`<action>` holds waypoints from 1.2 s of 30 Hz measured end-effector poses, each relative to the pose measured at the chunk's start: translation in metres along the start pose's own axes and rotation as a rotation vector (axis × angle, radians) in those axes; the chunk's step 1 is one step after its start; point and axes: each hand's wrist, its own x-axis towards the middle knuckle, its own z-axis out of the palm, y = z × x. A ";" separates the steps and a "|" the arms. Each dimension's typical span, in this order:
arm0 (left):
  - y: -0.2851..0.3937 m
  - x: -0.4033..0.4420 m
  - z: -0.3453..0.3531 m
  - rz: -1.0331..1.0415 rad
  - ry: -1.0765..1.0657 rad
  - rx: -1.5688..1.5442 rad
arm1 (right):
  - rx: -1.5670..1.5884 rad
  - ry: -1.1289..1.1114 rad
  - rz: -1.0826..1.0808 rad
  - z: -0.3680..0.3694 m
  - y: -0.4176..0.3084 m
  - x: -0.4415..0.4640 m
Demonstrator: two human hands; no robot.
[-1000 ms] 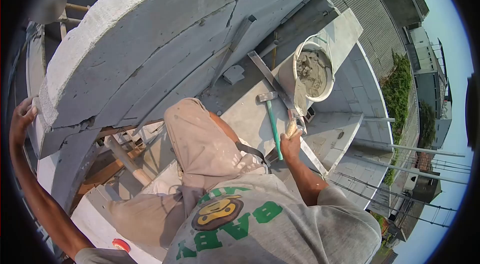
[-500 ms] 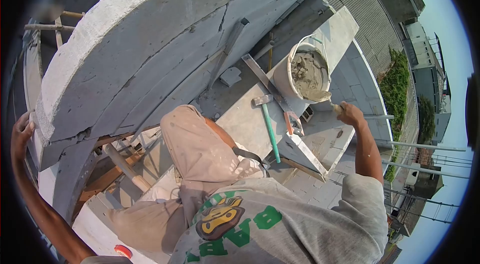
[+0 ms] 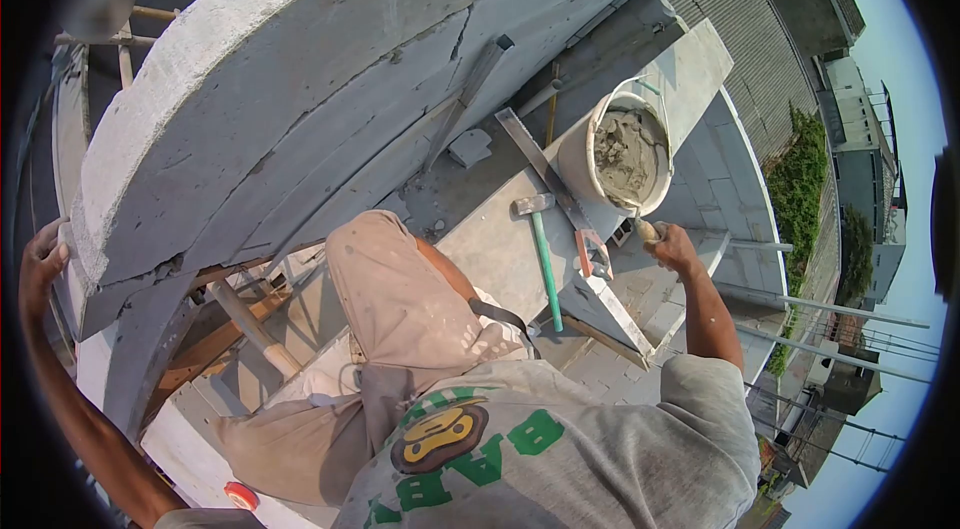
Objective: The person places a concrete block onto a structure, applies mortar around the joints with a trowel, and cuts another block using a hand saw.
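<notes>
My right hand (image 3: pixel 672 251) is closed round the wooden handle of a trowel (image 3: pixel 645 227). The trowel's blade dips into grey mortar (image 3: pixel 628 154) and is mostly hidden at the bucket's near rim. The white bucket (image 3: pixel 572 169) stands tilted in view on a board, with its wire handle up at the far side. At the far left, my left hand (image 3: pixel 42 259) grips the end of the curved block wall (image 3: pixel 300 99), fingers bent over its edge.
A hammer with a green handle (image 3: pixel 546 269) lies on the board (image 3: pixel 490 229) near my knee. Beside it are a hand saw with an orange handle (image 3: pixel 592 254) and a long metal bar (image 3: pixel 540 164). A red round object (image 3: pixel 241 495) sits low left. Poles (image 3: pixel 855 311) stick out right.
My right hand has moved left and slightly down, and the trowel's blade, earlier visible with mortar at the rim, now sinks into the bucket. My left hand stays on the wall.
</notes>
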 end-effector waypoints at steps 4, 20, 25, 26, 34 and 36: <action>-0.028 0.002 -0.003 -0.023 0.109 0.103 | -0.018 0.166 -0.108 0.018 0.000 0.004; -0.018 0.003 0.000 -0.005 0.077 -0.022 | 0.616 0.572 -0.066 0.101 -0.034 -0.006; 0.002 -0.001 0.002 -0.035 0.051 -0.082 | 0.635 0.670 -0.201 0.105 -0.051 -0.039; -0.010 0.004 0.001 -0.008 0.077 -0.089 | 0.636 0.693 -0.199 0.102 -0.059 -0.044; 0.004 -0.009 0.010 -0.096 0.201 0.055 | 0.718 0.390 -0.522 0.102 -0.168 -0.068; 0.005 -0.007 0.017 -0.123 0.314 0.130 | 0.718 0.220 -0.669 0.121 -0.221 -0.068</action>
